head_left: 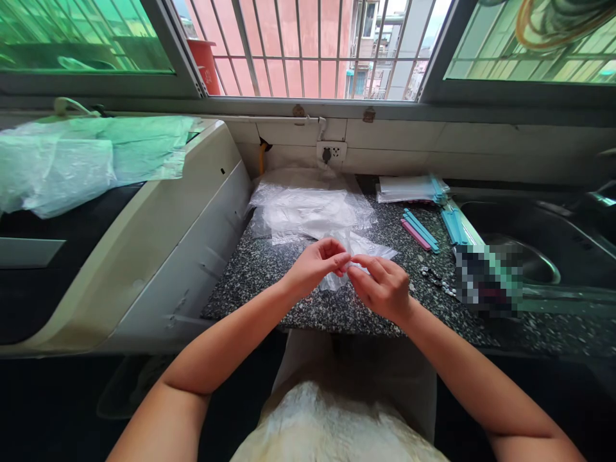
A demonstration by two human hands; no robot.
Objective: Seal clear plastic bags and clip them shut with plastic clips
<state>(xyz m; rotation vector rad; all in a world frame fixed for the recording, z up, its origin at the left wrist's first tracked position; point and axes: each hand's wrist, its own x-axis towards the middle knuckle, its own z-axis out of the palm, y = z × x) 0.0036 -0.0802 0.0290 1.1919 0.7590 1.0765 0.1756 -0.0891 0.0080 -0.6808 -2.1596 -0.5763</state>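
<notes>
My left hand (330, 258) and my right hand (380, 280) meet over the front of the speckled counter, fingertips nearly touching. Both pinch a clear plastic bag (332, 281), whose lower part hangs below the fingers. Just behind my hands lies a spread pile of clear plastic bags (308, 208). To the right of them rest blue and pink strips (419, 231), slim and flat, perhaps sealing clips. What exactly sits between the fingertips is too small to make out.
A washing machine (183, 256) stands at the left with plastic sheets (96, 157) on top. A stack of clear bags (409, 189) lies at the back right. More blue strips (453, 226) rest by the sink (520, 256). A socket (332, 151) is on the wall.
</notes>
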